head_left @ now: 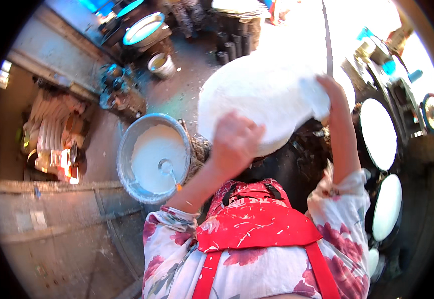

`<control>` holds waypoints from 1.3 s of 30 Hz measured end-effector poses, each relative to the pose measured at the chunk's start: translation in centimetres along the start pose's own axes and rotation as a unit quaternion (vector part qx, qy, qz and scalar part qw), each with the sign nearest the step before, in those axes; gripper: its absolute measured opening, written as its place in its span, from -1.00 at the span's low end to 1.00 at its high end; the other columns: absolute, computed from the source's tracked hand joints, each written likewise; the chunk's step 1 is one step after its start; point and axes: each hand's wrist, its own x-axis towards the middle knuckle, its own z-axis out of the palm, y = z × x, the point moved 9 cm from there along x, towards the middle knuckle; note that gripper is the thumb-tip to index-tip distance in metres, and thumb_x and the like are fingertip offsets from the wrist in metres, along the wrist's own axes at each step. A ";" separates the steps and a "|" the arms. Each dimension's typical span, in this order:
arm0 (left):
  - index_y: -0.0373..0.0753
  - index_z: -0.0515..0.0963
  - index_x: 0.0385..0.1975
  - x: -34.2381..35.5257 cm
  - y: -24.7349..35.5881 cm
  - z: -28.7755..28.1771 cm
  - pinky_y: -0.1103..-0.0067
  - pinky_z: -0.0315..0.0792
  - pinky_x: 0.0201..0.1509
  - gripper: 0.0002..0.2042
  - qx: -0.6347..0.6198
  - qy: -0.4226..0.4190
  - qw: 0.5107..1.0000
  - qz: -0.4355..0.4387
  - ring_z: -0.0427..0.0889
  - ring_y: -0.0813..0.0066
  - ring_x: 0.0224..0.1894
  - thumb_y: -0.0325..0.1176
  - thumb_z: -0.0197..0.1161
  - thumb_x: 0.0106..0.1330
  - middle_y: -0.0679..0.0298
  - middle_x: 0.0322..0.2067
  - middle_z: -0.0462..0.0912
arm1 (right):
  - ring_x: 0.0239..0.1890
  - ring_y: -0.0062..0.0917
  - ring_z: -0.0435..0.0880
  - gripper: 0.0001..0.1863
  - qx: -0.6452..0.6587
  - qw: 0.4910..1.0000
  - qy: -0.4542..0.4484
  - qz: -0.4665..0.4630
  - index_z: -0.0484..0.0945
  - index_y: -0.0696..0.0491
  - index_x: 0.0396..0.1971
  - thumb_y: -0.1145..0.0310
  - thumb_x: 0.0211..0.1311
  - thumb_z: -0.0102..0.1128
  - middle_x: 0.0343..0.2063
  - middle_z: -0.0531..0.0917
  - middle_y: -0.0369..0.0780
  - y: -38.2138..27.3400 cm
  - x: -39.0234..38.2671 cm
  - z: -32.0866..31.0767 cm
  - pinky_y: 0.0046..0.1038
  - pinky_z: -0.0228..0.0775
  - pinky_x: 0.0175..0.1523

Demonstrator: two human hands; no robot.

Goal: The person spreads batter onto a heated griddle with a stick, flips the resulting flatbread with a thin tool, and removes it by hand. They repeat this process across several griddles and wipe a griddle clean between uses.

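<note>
A large round white surface (257, 94) lies in front of me, its far part washed out by glare. My left hand (237, 137) is over its near left edge, blurred, with the fingers curled in; what they hold, if anything, does not show. At the right side my right hand (332, 92) grips a pale, blurred, sheet-like piece (312, 97) against the white surface. To the left, a grey tub (125, 159) holds white liquid (149, 157). A ladle (165, 166) with an orange-tipped handle rests in it, near my left forearm.
Round white discs (379, 134) stand along the right. Behind the tub are a white bucket (161, 66), a blue-rimmed basin (144, 29) and dark cylinders (230, 50). A blue-stained metal object (120, 92) is beside the wall. Worn panels (57, 234) fill the lower left.
</note>
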 end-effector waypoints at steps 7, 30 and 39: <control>-0.21 0.56 -0.20 -6.6 15.1 10.8 0.31 0.35 0.09 -0.69 -0.402 -0.247 0.870 0.144 0.55 0.27 -0.17 -0.36 0.33 0.00 0.24 -0.30 0.55 | -0.35 -0.55 0.61 -0.55 0.028 0.955 0.290 -0.054 0.41 0.25 -0.09 0.33 0.03 0.18 -0.35 0.59 -0.20 4.0 -25.8 -24.0 -0.51 0.48 -0.20; -0.33 0.59 -0.18 -14.7 37.1 21.1 0.53 0.44 -0.02 -0.79 -0.467 -0.587 0.628 0.210 0.61 0.30 -0.12 -0.40 0.22 0.23 0.13 -0.19 0.61 | -0.34 -0.21 0.67 -0.85 -0.567 0.450 0.536 0.434 0.54 0.08 -0.35 0.47 0.13 -0.02 -0.47 0.64 -0.09 13.1 -80.4 -31.4 -0.23 0.52 -0.28; -0.34 0.58 -0.19 -16.9 41.8 22.2 0.54 0.43 -0.05 -0.79 -0.422 -0.605 0.618 0.269 0.61 0.32 -0.15 -0.41 0.22 0.22 0.12 -0.24 0.62 | -0.31 -0.15 0.64 -0.78 -0.366 0.480 0.666 0.438 0.42 0.10 -0.24 0.38 0.11 0.09 -0.21 0.54 -0.06 28.7 -83.4 -30.9 -0.21 0.51 -0.23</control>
